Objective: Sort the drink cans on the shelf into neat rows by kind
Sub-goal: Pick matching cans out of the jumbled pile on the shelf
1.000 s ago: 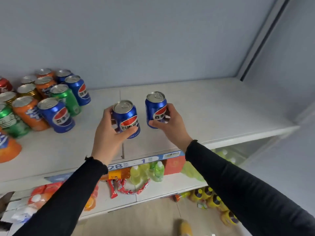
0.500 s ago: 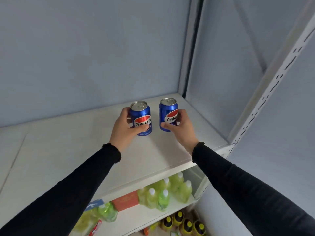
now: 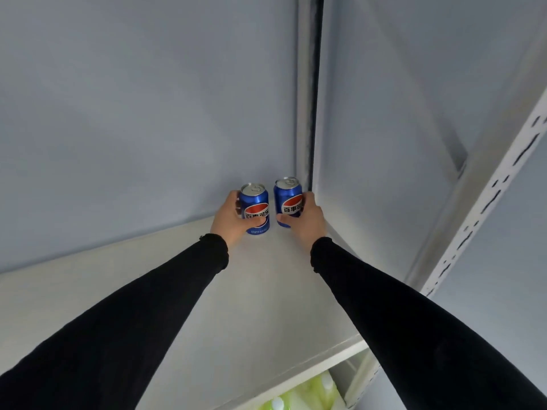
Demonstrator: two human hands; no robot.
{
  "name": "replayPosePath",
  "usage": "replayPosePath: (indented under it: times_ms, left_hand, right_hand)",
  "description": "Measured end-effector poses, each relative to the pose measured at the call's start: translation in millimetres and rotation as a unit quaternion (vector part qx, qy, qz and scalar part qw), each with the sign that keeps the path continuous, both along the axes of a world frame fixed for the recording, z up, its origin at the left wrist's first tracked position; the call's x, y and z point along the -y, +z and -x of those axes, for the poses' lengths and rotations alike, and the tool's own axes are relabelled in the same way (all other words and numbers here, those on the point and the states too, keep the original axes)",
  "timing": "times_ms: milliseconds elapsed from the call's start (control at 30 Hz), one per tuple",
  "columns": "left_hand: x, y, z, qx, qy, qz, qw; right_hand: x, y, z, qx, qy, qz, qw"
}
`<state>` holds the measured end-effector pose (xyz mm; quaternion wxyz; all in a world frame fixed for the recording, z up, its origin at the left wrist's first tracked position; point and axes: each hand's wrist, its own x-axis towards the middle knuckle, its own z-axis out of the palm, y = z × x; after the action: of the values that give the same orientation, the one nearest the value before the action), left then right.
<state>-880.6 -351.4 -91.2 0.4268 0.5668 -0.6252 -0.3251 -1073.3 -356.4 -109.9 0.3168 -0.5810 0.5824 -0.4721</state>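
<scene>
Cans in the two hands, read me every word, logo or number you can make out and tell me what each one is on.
"百事可乐": white band across the left blue can, gripped by the left hand.
"百事可": same band on the right blue can, gripped by the right hand; the rest is hidden.
Small print at the left blue can's base: too blurred to read.

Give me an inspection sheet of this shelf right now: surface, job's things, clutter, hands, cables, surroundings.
Surface: white shelf, bare apart from two cans at the back right corner.
Job's things: left blue can and right blue can, upright, side by side with a small gap.
Clutter: nothing seen.
Hands: left hand grips the left blue can; right hand grips the right blue can.
Cables: nothing seen.
Surroundings: grey back wall, perforated upright, green bottles on the shelf below.
</scene>
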Motion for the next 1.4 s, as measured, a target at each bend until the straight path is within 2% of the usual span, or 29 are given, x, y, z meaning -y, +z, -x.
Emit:
replayPosePath:
  times_ms: [300,500,600,667,733,867,933,1167,1400]
  left_hand:
    - [45,5,14,0.033,-0.01,0.015,0.999]
    - [35,7,21,0.009,-0.011,0.002,1.0]
    - [15,9,14,-0.003,-0.005,-0.027,1.0]
    - [-5,7,2,0.018,0.015,-0.036,0.999]
    - [-30,6,-13,0.056,0.021,-0.027,0.998]
    - [-94,13,-53,0.166,0.038,0.021,0.985]
    - [-127,15,-81,0.192,0.059,0.032,0.979]
    - [-262,18,-211,0.187,0.187,0.024,0.964]
    - [-427,22,-355,0.192,0.286,0.019,0.939]
  right_hand:
    - [48,2,8,-0.029,0.035,-0.015,0.999]
    - [39,10,8,-0.038,0.051,-0.024,0.998]
    - [21,11,6,-0.045,-0.005,-0.005,0.999]
    - [-4,17,-1,-0.044,-0.056,0.027,0.997]
    - [-31,23,-14,-0.049,-0.056,0.076,0.994]
    - [-73,32,-61,-0.105,0.05,0.137,0.984]
    - [-91,38,-95,-0.123,0.113,0.143,0.976]
    - [-186,49,-240,-0.077,0.296,0.097,0.947]
    - [-307,47,-389,-0.061,0.372,0.089,0.922]
